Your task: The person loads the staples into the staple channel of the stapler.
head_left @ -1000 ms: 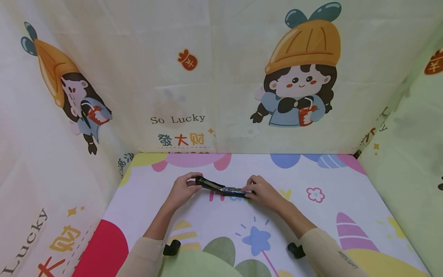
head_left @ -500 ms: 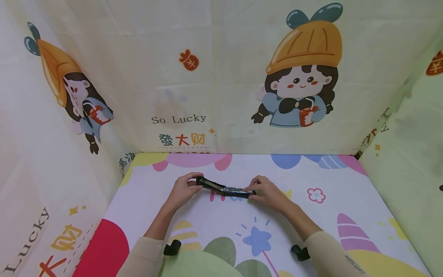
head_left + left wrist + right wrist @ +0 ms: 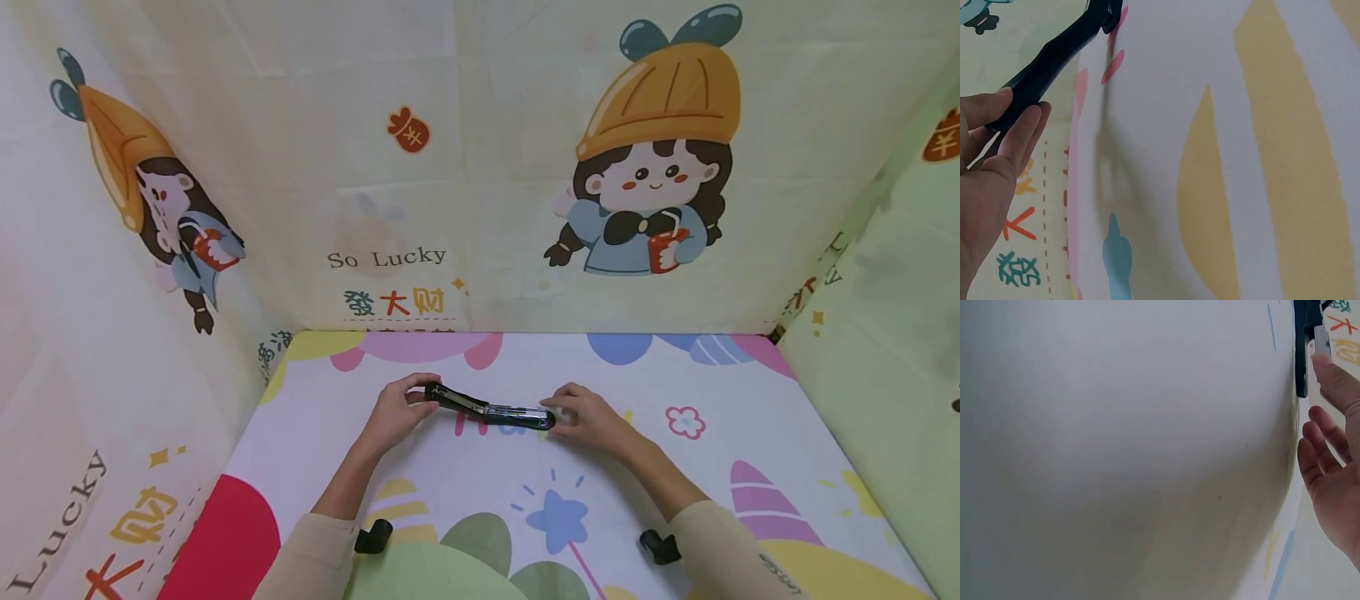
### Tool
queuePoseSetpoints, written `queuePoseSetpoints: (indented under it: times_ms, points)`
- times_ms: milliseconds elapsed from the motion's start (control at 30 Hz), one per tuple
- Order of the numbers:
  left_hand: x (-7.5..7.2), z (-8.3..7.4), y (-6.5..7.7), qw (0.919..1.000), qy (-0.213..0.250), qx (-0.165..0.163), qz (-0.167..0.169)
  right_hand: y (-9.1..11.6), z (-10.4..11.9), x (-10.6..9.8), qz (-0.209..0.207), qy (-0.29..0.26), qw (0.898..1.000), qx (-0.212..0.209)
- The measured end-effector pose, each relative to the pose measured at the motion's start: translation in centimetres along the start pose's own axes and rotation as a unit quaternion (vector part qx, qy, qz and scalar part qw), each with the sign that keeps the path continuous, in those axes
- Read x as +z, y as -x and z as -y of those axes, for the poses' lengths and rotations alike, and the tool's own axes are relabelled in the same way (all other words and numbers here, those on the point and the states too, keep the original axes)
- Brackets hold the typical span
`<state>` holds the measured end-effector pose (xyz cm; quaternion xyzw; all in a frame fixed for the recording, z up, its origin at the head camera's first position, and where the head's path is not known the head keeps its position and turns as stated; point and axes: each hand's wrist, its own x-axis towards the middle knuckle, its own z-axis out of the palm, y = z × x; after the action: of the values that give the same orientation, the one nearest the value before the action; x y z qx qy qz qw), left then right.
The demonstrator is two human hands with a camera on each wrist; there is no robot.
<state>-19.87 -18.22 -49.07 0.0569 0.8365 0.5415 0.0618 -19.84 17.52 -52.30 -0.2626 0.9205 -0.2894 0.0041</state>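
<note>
Backdrop: cream cloth walls (image 3: 510, 100) with printed cartoon figures and lettering, standing behind and to both sides. Bench (image 3: 487, 467): white covering, bright pastel print. Beige sleeves (image 3: 307, 554) reach in from the near edge.

Left hand (image 3: 397, 414): clamped on the raised left end of the stapler, thumb and fingers pinching it from opposite sides. Right hand (image 3: 588, 417): at the other end, fingers apart and loosely bent; thumb overlaps a small pale metal piece (image 3: 1322, 339) in the right wrist view, contact cannot be told.

Specimen: long, slim, glossy black stapler (image 3: 483, 409), located over the middle of the bench, between the hands. It is hinged wide open, its two halves forming a shallow bend. Left half (image 3: 457, 402) slopes up toward the left hand, a dull metal strip along its inside. Right half (image 3: 517, 422) lies lower and nearly level, its black tip rounded. Whether it touches the bench cannot be told.

Container: narrow, silvery metal channel (image 3: 513, 413) along the right half, with bright highlights. Contents too small to identify.

Smallest items: black curved pieces (image 3: 373, 537), one beside each cuff.
</note>
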Motion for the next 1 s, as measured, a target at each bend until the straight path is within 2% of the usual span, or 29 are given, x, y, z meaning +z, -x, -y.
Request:
queuePoseSetpoints:
  times_ms: [267, 567, 1000]
  points:
    - [0.0, -0.2, -0.1, 1.0000, 0.000, 0.001, 0.001, -0.5, -0.4, 0.3, 0.027, -0.013, 0.999, 0.031]
    - [0.2, -0.2, -0.1, 0.9999, -0.003, 0.009, -0.003, -0.8, -0.8, 0.7, 0.016, 0.007, 1.000, -0.004]
    - [0.6, -1.2, -0.2, 0.9997, 0.005, 0.022, -0.007, -0.9, 0.0, 0.8, 0.031, 0.004, 0.999, 0.027]
